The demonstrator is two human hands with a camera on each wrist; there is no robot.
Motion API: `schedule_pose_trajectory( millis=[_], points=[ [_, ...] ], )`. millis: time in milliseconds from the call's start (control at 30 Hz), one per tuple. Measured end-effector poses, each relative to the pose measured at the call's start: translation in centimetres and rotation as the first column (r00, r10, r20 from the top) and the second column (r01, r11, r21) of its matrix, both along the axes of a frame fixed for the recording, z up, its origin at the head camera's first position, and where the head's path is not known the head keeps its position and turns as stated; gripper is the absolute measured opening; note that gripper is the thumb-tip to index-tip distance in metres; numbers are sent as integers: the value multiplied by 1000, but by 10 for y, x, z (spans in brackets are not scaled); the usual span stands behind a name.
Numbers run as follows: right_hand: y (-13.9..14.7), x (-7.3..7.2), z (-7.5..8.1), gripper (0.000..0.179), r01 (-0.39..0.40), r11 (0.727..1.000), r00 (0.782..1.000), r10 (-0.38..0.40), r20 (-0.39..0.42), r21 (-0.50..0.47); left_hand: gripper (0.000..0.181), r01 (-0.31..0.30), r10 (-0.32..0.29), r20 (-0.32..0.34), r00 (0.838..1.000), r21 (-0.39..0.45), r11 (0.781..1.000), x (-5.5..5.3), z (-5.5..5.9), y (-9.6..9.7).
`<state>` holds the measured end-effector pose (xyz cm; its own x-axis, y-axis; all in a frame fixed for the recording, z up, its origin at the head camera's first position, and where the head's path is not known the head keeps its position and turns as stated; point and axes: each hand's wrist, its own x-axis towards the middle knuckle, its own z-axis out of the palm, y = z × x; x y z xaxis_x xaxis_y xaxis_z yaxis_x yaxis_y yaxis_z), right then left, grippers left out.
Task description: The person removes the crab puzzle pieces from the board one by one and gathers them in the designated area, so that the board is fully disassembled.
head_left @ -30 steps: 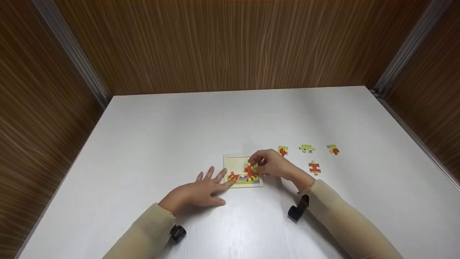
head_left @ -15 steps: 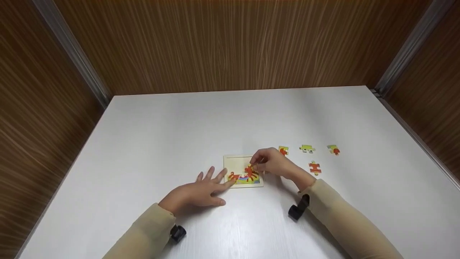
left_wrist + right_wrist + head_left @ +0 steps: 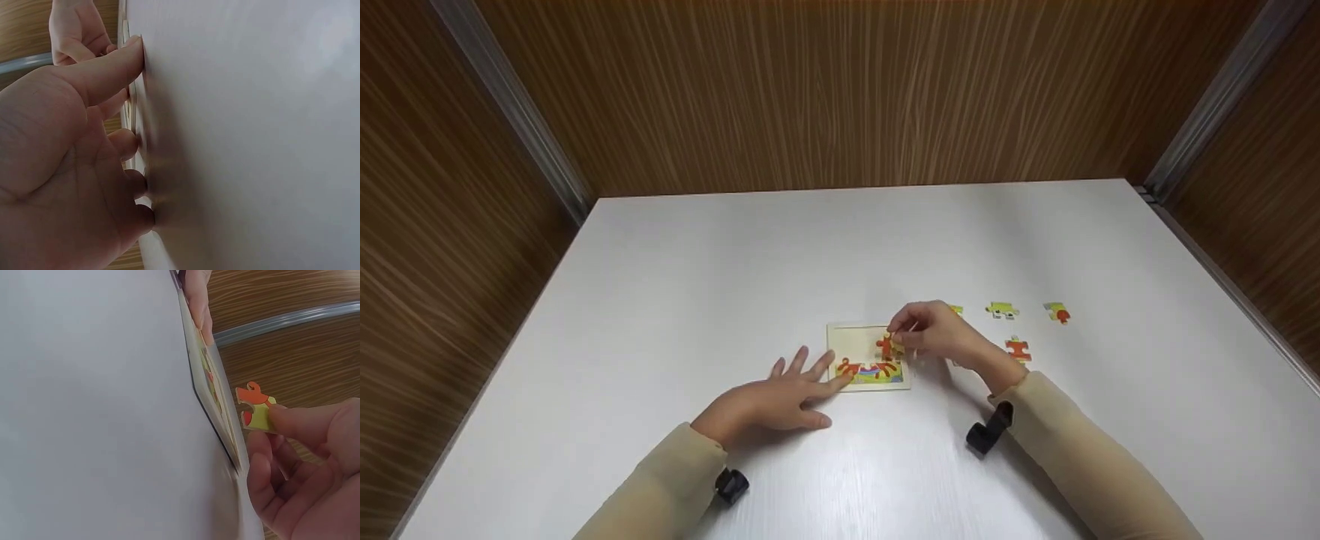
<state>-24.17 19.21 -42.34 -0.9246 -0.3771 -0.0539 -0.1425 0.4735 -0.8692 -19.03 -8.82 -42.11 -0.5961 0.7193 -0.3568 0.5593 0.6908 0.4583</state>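
Observation:
My right hand pinches a red-and-yellow jigsaw puzzle piece between thumb and fingers. In the right wrist view the piece stands a little clear of the puzzle tray's rim. In the head view this piece sits over the right part of the pale square tray. A row of fitted pieces, with red, yellow and blue printing, fills the tray's near side. My left hand lies with fingers spread, its fingertips on the tray's left side and the near-left fitted piece.
Loose puzzle pieces lie right of the tray: a yellow-green one, a red-and-yellow one and a red one. Another piece is mostly hidden behind my right hand. Wood-grain panels enclose the white table.
My right hand has drawn the puzzle piece up and slightly right, away from the fitted row. It now covers more of the nearest loose piece. The left hand has stayed still.

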Motion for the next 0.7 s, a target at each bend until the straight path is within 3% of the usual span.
schedule_pose_trajectory(
  millis=[167,400,700],
  points=[
    [3,5,9,11,-2,999,1000,2,12,-36,64,2,-2,3,1000,5,1000,-1,0,0],
    [15,0,3,14,19,994,999,-14,49,-104,64,-3,3,2,1000,-4,1000,0,0,0],
    [39,3,6,14,88,991,992,-78,103,-99,66,18,-18,5,1000,5,1000,0,2,0]
  ],
)
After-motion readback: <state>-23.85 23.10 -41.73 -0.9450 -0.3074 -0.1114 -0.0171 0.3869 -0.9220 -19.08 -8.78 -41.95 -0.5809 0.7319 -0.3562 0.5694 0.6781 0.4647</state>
